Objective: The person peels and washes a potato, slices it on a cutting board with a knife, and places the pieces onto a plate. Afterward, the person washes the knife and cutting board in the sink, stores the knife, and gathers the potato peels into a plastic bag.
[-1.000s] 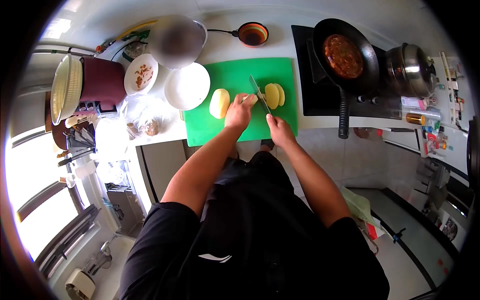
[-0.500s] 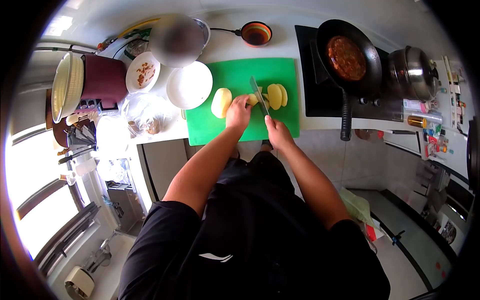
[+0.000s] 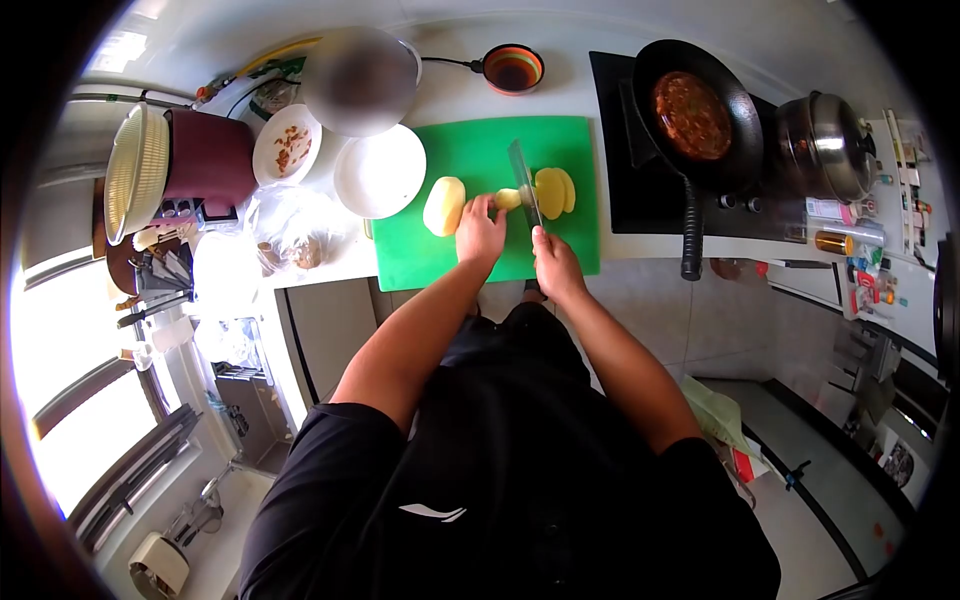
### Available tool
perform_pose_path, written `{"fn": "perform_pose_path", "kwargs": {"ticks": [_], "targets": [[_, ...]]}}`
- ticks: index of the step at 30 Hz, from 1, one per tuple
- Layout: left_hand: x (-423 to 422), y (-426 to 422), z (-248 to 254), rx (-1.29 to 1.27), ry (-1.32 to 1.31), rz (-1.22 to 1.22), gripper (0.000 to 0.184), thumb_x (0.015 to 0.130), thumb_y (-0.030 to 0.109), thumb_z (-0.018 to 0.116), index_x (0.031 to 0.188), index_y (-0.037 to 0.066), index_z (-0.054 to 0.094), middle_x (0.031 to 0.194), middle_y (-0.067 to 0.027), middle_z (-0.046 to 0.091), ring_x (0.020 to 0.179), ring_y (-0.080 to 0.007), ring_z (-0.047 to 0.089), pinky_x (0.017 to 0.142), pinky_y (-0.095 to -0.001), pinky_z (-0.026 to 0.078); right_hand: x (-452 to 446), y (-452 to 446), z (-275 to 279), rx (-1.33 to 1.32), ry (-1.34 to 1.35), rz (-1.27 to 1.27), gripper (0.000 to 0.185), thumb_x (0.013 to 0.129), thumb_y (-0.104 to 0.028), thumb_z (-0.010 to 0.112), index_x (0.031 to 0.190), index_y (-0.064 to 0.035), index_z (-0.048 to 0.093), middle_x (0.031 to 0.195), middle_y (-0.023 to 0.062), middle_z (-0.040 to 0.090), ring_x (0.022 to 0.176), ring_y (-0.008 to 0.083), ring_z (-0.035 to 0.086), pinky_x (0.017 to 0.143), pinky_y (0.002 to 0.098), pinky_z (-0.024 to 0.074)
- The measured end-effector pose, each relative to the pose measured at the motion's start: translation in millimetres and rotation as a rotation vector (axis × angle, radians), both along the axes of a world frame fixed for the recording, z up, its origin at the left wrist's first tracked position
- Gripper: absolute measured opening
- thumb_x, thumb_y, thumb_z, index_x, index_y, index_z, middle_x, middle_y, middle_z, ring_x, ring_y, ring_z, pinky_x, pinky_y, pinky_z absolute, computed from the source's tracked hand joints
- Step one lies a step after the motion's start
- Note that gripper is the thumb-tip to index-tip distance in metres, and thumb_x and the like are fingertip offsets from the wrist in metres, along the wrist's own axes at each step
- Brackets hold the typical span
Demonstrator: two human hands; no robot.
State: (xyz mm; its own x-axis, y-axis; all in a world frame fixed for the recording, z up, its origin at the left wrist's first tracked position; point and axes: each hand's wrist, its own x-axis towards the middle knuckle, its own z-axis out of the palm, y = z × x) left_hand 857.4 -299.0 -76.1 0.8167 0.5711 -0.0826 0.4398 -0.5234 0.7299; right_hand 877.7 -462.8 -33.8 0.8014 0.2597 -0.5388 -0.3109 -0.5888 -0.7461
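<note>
Knife (image 3: 525,182) in right hand (image 3: 559,268) sits inside board's edges (image 3: 470,125).

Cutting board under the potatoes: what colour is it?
Plain green, showing best in the head view.

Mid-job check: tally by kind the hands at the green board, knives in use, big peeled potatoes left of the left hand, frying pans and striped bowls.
Hands: 2, left hand and right hand
Knife: 1
Big peeled potato: 1
Frying pan: 1
Striped bowl: 1
Total: 6
</note>
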Motion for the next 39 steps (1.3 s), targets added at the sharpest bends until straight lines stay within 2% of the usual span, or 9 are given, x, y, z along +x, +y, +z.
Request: {"fn": "perform_pose_path", "kwargs": {"ticks": [15, 19, 20, 22, 25, 27, 30, 34, 39], "targets": [[3.7, 3.2, -5.3, -0.038, -0.005, -0.03, 0.029, 0.09, 0.018, 0.074, 0.118, 0.011, 0.07, 0.117, -0.0125, 0.069, 0.104, -0.0336, 0.068, 0.089, -0.0442, 0.056, -12.9, 24.7, 4.6, -0.146, -0.13, 0.078, 0.057, 0.107, -0.054, 0.042, 0.107, -0.0022, 0.066, 0.099, 0.029, 0.07, 0.1, 0.0508, 0.066, 0.084, 0.0582, 0.051], [7.9, -0.2, 11.1, 0.04, 0.08, -0.057, 0.037, 0.09, 0.019, 0.073, 0.126, 0.017, 0.067, 0.13, -0.0096, 0.062, 0.108, -0.0338, 0.067, 0.09, -0.0449, 0.057, -3.9, 17.9, -15.3, -0.084, -0.131, 0.054, 0.058, 0.106, -0.055, 0.043, 0.105, -0.0015, 0.066, 0.096, 0.0283, 0.07, 0.096, 0.05, 0.066, 0.082, 0.0559, 0.0516], [9.9, 2.3, 14.2, 0.039, 0.146, -0.104, 0.039, 0.091, 0.02, 0.073, 0.129, 0.019, 0.066, 0.134, -0.0084, 0.06, 0.111, -0.0339, 0.067, 0.089, -0.0458, 0.057, 2.0, 11.2, -14.5, -0.024, -0.024, 0.018, 0.059, 0.106, -0.055, 0.044, 0.102, -0.0013, 0.066, 0.092, 0.0262, 0.07, 0.091, 0.0476, 0.067, 0.079, 0.0533, 0.0516], [9.7, 7.7, 10.9, 0.024, 0.116, -0.166, 0.039, 0.091, 0.019, 0.072, 0.13, 0.02, 0.065, 0.132, -0.008, 0.061, 0.111, -0.0344, 0.067, 0.09, -0.046, 0.057, 12.8, 0.1, -3.3, 0.04, 0.153, -0.039, 0.06, 0.106, -0.056, 0.044, 0.097, -0.0009, 0.066, 0.087, 0.0224, 0.07, 0.085, 0.0434, 0.068, 0.076, 0.0493, 0.0512], [9.0, 8.5, 1.9, 0.034, 0.091, -0.241, 0.038, 0.092, 0.017, 0.07, 0.13, 0.018, 0.065, 0.13, -0.0105, 0.062, 0.113, -0.0354, 0.066, 0.092, -0.0463, 0.056, 13.3, -13.9, 0.8, -0.01, -0.003, 0.076, 0.059, 0.106, -0.055, 0.044, 0.097, -0.0008, 0.065, 0.085, 0.0209, 0.069, 0.084, 0.0414, 0.068, 0.075, 0.0492, 0.051], [5.9, 2.7, -2.6, 0.029, -0.031, -0.027, 0.033, 0.092, 0.016, 0.069, 0.125, 0.015, 0.067, 0.128, -0.0132, 0.063, 0.114, -0.0356, 0.065, 0.093, -0.0459, 0.055, 8.4, -16.2, 26.8, -0.028, -0.042, 0.114, 0.059, 0.106, -0.055, 0.044, 0.098, -0.0005, 0.065, 0.087, 0.0211, 0.07, 0.085, 0.0418, 0.068, 0.076, 0.0492, 0.0512], [5.2, 3.5, -3.3, 0.021, -0.019, 0.006, 0.028, 0.092, 0.015, 0.069, 0.12, 0.012, 0.069, 0.126, -0.0147, 0.063, 0.113, -0.0359, 0.064, 0.094, -0.0459, 0.054, 7.7, -15.9, 48.7, -0.069, -0.075, 0.171, 0.059, 0.107, -0.055, 0.044, 0.101, -0.0005, 0.066, 0.09, 0.022, 0.071, 0.088, 0.0431, 0.068, 0.078, 0.0496, 0.0517], [7.0, 5.9, -0.8, 0.012, 0.027, -0.038, 0.025, 0.091, 0.015, 0.07, 0.116, 0.011, 0.071, 0.122, -0.0142, 0.064, 0.111, -0.0351, 0.065, 0.092, -0.0455, 0.055, 6.3, -16.0, 44.0, -0.121, -0.064, 0.207, 0.059, 0.106, -0.055, 0.043, 0.106, -0.0013, 0.068, 0.097, 0.0238, 0.072, 0.095, 0.0456, 0.068, 0.082, 0.0512, 0.0527], [6.1, 5.7, -10.0, 0.046, 0.034, -0.073, 0.031, 0.09, 0.016, 0.072, 0.121, 0.014, 0.07, 0.12, -0.0103, 0.063, 0.105, -0.0315, 0.067, 0.088, -0.0428, 0.057, 17.9, -9.5, 19.8, -0.131, -0.071, 0.22, 0.06, 0.106, -0.056, 0.043, 0.105, -0.0016, 0.069, 0.098, 0.0249, 0.072, 0.099, 0.0471, 0.068, 0.085, 0.0521, 0.0531]]}}
